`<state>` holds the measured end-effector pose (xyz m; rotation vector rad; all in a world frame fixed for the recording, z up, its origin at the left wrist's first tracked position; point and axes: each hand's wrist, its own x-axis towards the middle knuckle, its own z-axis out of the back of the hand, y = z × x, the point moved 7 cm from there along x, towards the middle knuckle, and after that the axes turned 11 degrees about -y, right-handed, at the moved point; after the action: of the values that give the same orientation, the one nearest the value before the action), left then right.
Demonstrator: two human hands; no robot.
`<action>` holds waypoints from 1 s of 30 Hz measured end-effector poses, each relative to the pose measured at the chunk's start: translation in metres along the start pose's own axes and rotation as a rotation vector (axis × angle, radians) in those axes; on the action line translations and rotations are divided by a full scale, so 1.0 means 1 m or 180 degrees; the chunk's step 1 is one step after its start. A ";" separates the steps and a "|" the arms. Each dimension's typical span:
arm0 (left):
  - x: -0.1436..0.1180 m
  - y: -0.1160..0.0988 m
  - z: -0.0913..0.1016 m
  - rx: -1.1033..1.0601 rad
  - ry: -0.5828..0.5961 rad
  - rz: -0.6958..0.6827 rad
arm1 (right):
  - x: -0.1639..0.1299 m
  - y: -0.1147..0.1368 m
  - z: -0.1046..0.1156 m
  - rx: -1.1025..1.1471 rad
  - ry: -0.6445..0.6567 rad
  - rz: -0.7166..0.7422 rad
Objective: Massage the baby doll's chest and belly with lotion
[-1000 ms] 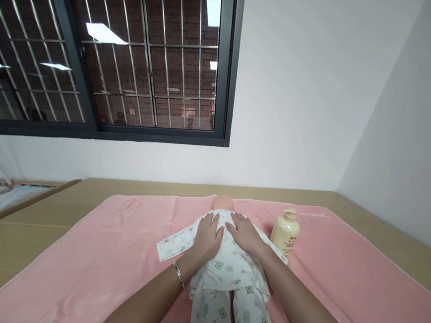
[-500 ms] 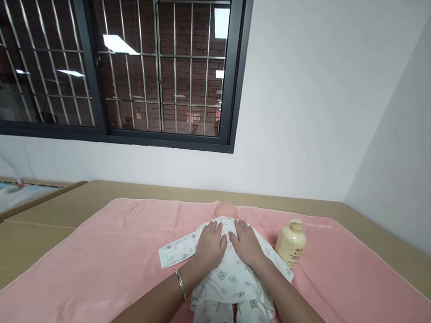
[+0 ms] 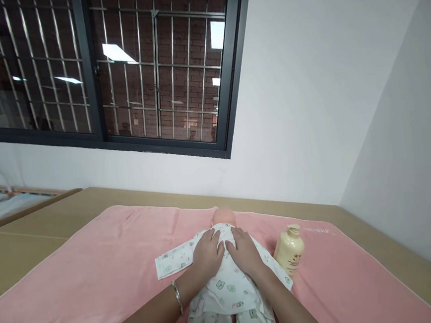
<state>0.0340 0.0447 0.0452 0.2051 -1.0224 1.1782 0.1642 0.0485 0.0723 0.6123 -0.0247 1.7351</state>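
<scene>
The fingers (image 3: 211, 239) of the left hand (image 3: 207, 254) lie flat and slightly spread on the doll (image 3: 225, 280), clamped on nothing; the right hand (image 3: 246, 252) rests the same way just beside it. A bracelet (image 3: 177, 297) circles the left wrist. The doll lies on a pink towel (image 3: 98, 280) near the bed's (image 3: 37, 220) far edge, head toward the wall. A bottle (image 3: 289, 249) stands just right of the doll.
</scene>
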 end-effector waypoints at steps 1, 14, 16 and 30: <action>-0.001 -0.001 0.002 0.0057 -0.0028 -0.0016 | -0.002 0.002 0.001 -0.0063 0.0008 -0.0035; 0.004 -0.008 0.004 0.0142 0.0127 -0.0181 | -0.001 -0.001 0.007 -0.0209 -0.0239 0.0071; 0.004 -0.010 0.006 0.0236 0.0152 -0.0218 | -0.003 0.003 0.008 -0.0283 -0.0229 0.0096; 0.008 0.001 0.000 -0.0090 0.0351 0.0056 | 0.002 -0.005 0.000 -0.0270 -0.0119 0.0030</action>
<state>0.0335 0.0504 0.0513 0.1078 -0.9450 1.1775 0.1680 0.0518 0.0715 0.5827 -0.1269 1.7226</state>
